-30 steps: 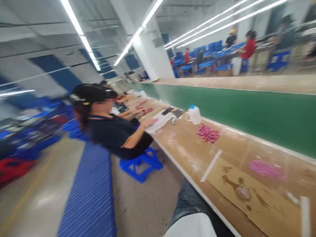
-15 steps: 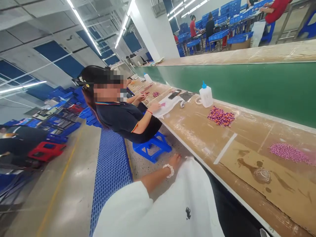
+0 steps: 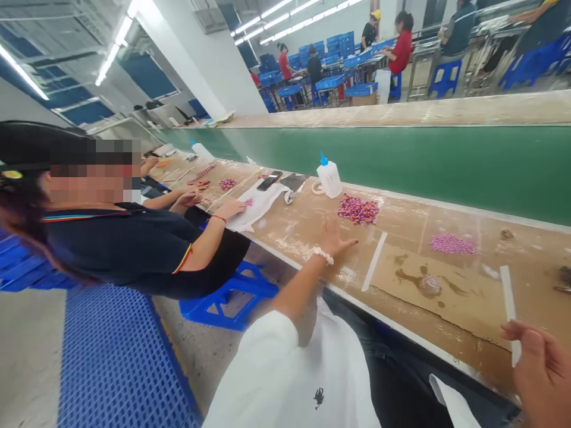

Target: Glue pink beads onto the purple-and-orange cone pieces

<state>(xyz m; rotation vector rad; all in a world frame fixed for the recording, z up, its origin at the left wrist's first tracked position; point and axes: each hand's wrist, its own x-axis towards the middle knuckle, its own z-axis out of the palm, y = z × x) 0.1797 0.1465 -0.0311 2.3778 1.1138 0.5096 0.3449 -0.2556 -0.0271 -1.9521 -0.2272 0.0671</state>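
Note:
My left hand point(image 3: 334, 239) is stretched over the brown tabletop with its fingers spread. It holds nothing and is near a pile of orange and purple pieces point(image 3: 358, 210). My right hand point(image 3: 542, 368) is at the lower right, partly cut off by the frame. Its fingers are loosely bent, with nothing visible in them, beside the lower end of a white tape strip point(image 3: 507, 294). Between the hands lies a cardboard sheet point(image 3: 401, 297) bearing a small clear round dish point(image 3: 430, 285) and wet stains. Behind it are small pink pieces point(image 3: 452, 244).
A white bottle with a blue tip point(image 3: 329, 178) stands beside a tape roll point(image 3: 318, 188). Left of me, a co-worker point(image 3: 125, 244) sits on a blue stool point(image 3: 232, 297), hands at a white cloth point(image 3: 259, 208). A green belt point(image 3: 423, 160) runs behind the table.
My left hand has risen from beside the table edge to over the tabletop, fingers now spread. My right hand has come into view. The camera has turned to the right.

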